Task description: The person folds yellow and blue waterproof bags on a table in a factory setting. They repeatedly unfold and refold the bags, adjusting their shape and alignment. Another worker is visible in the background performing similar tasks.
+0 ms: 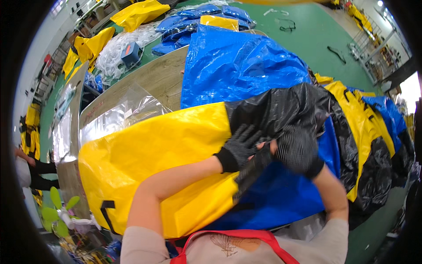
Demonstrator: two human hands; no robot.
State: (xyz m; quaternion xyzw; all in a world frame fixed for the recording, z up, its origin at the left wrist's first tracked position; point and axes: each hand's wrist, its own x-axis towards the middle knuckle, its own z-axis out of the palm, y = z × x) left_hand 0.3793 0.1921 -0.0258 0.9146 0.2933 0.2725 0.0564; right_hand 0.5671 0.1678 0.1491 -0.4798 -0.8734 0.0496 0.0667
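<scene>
A large yellow, black and blue tarpaulin bag [167, 136] lies spread in front of me, its yellow part to the left and its black part [272, 108] toward the back right. Both my hands wear black-and-grey striped gloves with some bare fingertips. My left hand [239, 147] rests on the seam between yellow and black, its fingertips closed on the black edge. Just to its right, my right hand [296, 149] is curled and closed on the same black material, slightly blurred. A black strip [252, 171] runs down below the hands, across the blue layer [281, 193].
Behind the bag lies a blue tarpaulin piece [241, 66] on a wood-patterned table [149, 72], beside clear plastic sheets [136, 105]. More yellow and black bags [360, 127] are heaped at right. A green-bladed fan [59, 209] stands at lower left. Another person [28, 169] is at far left.
</scene>
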